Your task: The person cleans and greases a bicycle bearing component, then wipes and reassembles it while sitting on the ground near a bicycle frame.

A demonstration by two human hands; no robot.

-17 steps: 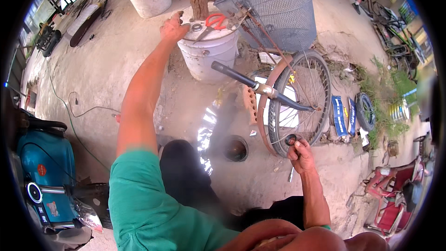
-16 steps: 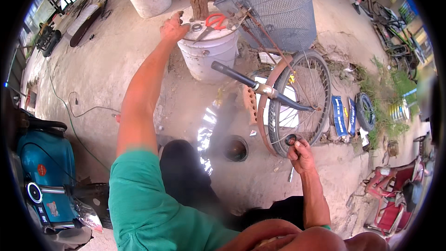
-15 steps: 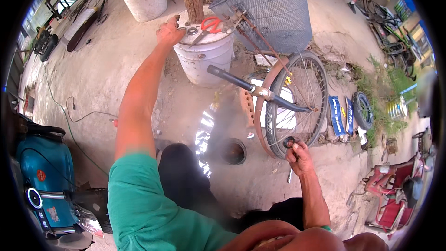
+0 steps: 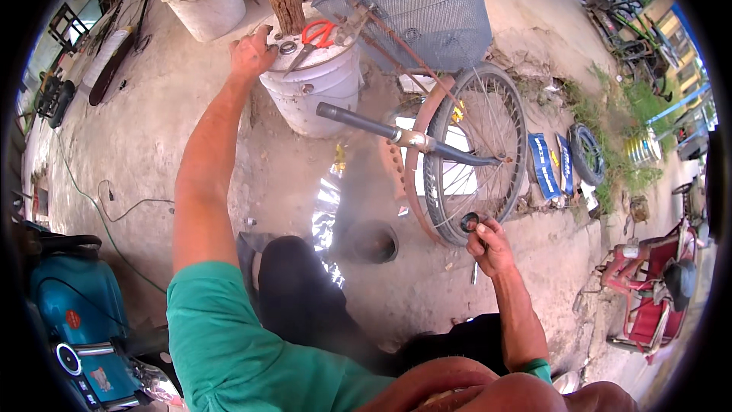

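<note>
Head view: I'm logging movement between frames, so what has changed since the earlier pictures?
The view has swung, so the nearer white bucket and bicycle wheel now sit farther left in it. No grasp or release shows: the right hand still holds a dark round part, the left hand remains by the bucket's rim.

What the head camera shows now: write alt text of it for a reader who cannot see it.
A person's right hand holds a small dark round part near a bicycle wheel, while the left hand is at the edge of a white bucket bearing red-handled scissors and a metal ring. A grey mesh basket is beyond.
</note>
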